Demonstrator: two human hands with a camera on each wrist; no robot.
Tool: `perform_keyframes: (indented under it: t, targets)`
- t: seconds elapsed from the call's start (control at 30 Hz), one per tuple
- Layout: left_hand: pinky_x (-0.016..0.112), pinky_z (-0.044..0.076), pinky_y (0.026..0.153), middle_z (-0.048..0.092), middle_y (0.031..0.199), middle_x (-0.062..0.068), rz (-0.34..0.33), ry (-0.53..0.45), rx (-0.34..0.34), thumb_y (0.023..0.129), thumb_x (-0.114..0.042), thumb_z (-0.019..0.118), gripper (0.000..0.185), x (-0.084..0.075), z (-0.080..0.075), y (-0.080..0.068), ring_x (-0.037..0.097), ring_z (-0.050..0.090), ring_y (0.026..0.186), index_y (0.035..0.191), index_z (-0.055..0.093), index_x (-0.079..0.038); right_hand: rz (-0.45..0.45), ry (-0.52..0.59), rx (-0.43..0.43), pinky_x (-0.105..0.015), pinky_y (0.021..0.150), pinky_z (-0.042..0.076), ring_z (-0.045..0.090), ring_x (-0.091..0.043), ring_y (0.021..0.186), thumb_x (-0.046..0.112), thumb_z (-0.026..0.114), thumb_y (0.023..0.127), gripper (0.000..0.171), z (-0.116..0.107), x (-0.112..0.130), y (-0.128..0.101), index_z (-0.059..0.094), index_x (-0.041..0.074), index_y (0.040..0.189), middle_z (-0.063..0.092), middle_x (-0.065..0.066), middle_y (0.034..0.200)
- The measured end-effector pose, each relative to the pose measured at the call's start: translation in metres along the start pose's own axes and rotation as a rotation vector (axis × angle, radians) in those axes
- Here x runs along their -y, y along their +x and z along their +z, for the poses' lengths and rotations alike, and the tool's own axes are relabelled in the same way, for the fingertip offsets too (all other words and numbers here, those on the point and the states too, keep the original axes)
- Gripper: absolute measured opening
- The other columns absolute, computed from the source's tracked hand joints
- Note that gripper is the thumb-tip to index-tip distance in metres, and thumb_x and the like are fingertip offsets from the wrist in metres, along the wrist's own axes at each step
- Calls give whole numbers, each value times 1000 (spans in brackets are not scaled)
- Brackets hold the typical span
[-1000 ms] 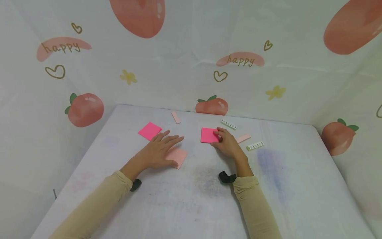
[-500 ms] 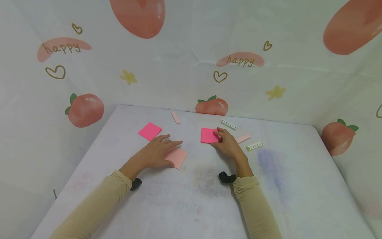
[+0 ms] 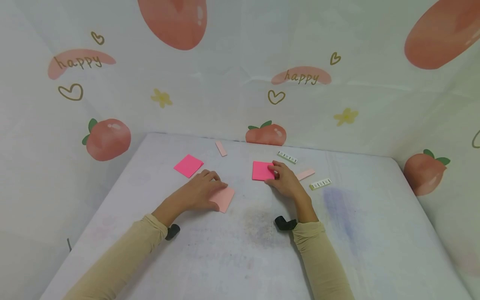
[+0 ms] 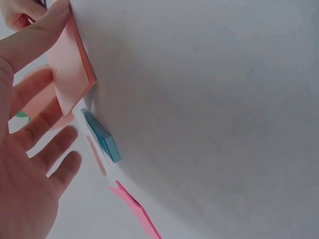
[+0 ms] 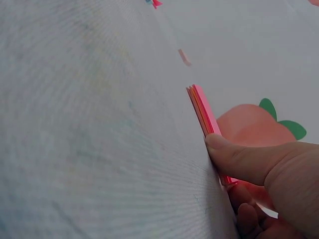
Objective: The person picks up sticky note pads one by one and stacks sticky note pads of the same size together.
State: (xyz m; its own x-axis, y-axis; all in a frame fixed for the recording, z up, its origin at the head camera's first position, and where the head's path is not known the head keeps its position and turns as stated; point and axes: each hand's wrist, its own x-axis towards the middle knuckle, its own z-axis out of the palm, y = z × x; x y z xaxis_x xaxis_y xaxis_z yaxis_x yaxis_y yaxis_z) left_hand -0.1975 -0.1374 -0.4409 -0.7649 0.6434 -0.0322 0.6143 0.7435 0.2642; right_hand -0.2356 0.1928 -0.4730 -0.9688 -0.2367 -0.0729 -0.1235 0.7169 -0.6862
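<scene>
Two bare hands work over square note pads on a white table [image 3: 225, 258] in front of a peach-print backdrop [image 3: 210, 79]. At centre left, a person's left hand [image 3: 196, 191] pinches a pale pink pad [image 3: 224, 199], thumb at the near edge and a bent fingertip at the far edge, the pad showing to the right of the palm. The left wrist view shows that hand's other fingers spread loosely, with a blue pad [image 4: 102, 135] on the table just beyond the pale pink one; from the head view the blue pad cannot be made out.

To the right, the right hand [image 3: 286, 180] grips the right side of a hot pink pad [image 3: 260, 171] between a thumb at the near corner and curled fingers. The right wrist view shows orange layers beneath the pad's pink top.

A second bright pink pad [image 3: 188, 166] lies turned at an angle on the left, just beyond the left hand. Farther back, between the two hands, lies a slim pale pink strip [image 3: 221, 148]. A blush-coloured strip [image 3: 306, 174] sits just right of the right hand, between a far green-and-white strip [image 3: 287, 157] and a nearer patterned strip [image 3: 320, 184]. Tan sleeves [image 3: 123, 254] cover both forearms.
</scene>
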Motion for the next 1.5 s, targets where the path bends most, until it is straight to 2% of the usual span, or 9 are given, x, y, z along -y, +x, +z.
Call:
perform_keyframes:
  t: [0.13,0.33,0.57,0.97,1.07,1.27,1.5]
  targets:
    - [39,51,98,56,132,3,-19,-27,25,82,-37,85,64,-3,-1,0,22,55,115,140,62,-21,1,5,-2,-50,115,43,51,-36,141,22,72,95,63,0,0,-1,49,3,150,34,-14,165]
    - [39,51,105,51,140,5,-40,-81,63,86,-34,82,66,-7,-2,3,22,52,126,146,57,-18,-1,3,0,-50,113,45,53,-36,139,23,73,95,64,0,0,-1,49,3,150,34,-14,165]
    - [40,48,109,48,152,5,-51,-80,105,87,-36,80,71,-8,-4,5,25,46,136,149,54,-13,-4,2,-2,-49,113,45,53,-36,139,22,73,95,63,-1,0,-1,49,3,150,34,-14,165]
    - [41,48,110,47,154,6,-45,-54,125,86,-29,79,72,-10,-9,5,27,44,138,150,52,-10,-7,14,6,-49,114,45,53,-36,139,21,72,95,63,-2,0,-1,48,3,151,34,-14,165]
    - [43,47,111,49,152,6,-47,-70,100,87,-29,79,68,-11,-10,6,28,46,138,147,55,-9,-10,17,8,-50,114,44,53,-36,139,21,72,95,63,-2,0,-1,48,2,150,34,-15,165]
    - [44,46,112,51,150,3,-94,-131,24,87,-33,78,64,-10,-9,8,25,48,139,145,58,-14,-17,1,8,-51,113,45,53,-38,138,22,71,96,63,-1,-1,0,48,2,150,34,-16,164]
    - [44,48,110,53,149,3,-93,-187,-108,85,-33,79,61,-7,-7,12,26,49,138,141,63,-14,0,14,3,-50,113,45,54,-36,138,23,74,94,64,0,-3,0,49,4,150,35,-13,165]
